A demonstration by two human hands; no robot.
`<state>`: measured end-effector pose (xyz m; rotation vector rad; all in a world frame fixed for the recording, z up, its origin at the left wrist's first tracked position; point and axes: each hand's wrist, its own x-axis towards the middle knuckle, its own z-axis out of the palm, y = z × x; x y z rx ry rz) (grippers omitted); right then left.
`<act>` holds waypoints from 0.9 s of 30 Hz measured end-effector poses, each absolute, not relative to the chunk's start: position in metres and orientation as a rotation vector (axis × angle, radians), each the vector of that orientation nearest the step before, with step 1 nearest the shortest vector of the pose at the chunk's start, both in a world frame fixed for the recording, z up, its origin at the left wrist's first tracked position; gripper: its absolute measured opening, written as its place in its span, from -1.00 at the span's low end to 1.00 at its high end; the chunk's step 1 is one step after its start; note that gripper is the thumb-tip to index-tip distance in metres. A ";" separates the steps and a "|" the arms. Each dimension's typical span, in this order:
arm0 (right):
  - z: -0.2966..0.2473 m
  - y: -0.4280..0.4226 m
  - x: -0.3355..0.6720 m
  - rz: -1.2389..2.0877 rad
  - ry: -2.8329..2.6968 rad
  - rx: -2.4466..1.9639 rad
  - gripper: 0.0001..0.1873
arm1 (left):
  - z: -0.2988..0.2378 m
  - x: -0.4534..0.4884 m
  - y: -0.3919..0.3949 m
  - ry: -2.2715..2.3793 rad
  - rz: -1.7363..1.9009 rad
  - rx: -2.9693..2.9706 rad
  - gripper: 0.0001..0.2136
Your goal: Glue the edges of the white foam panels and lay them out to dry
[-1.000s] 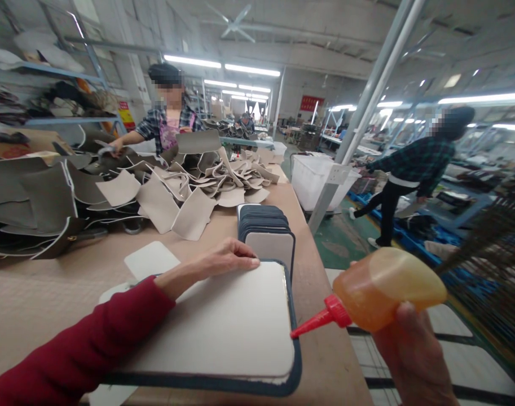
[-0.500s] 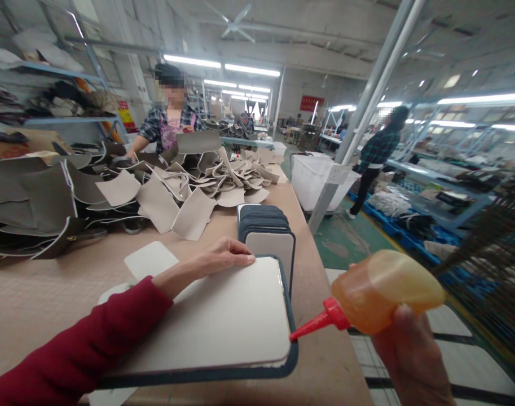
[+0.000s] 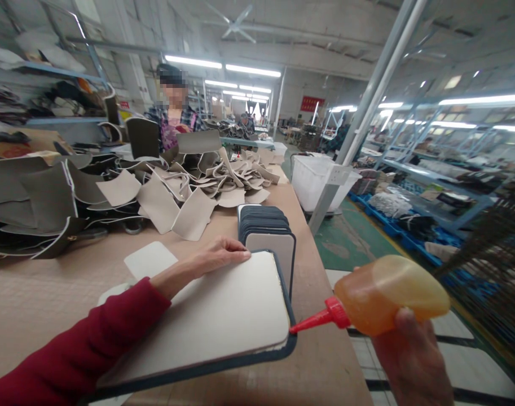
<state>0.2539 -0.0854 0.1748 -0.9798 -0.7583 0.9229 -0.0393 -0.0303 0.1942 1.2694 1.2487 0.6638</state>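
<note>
A flat cream panel with rounded corners and a dark blue rim (image 3: 223, 316) lies at a slant before me. My left hand (image 3: 225, 252) grips its far edge, thumb on top and the other fingers partly hidden. In my right hand (image 3: 413, 344) is a clear squeeze bottle of amber liquid, likely glue (image 3: 392, 293), tipped to the left. Its red nozzle (image 3: 314, 321) touches the panel's right edge near the front corner. A pale, broken strip runs along that edge between the cream face and the rim.
Beyond the panel stands a row of similar dark-rimmed panels (image 3: 265, 220). Loose beige and grey-brown pieces (image 3: 198, 211) are heaped across the table (image 3: 325, 361). A co-worker (image 3: 175, 121) stands behind the heap. To the right are a metal post (image 3: 356, 135) and a white bin (image 3: 314, 180).
The panel's right end has shifted slightly away from me, and the nozzle has followed its edge. Behind the heap, dark curved pieces now stand raised. The walking person at right has passed behind the post.
</note>
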 end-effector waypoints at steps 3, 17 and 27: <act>0.173 -0.087 0.254 0.908 -0.726 -0.978 -0.21 | 0.195 -0.039 -0.030 1.257 0.678 1.251 -0.62; 0.163 -0.096 0.250 0.734 -0.689 -0.861 -0.29 | 0.187 -0.046 -0.026 1.234 0.737 1.188 -0.60; 0.166 -0.098 0.242 0.633 -0.634 -0.845 -0.34 | 0.170 -0.050 -0.020 1.244 0.813 1.024 -0.58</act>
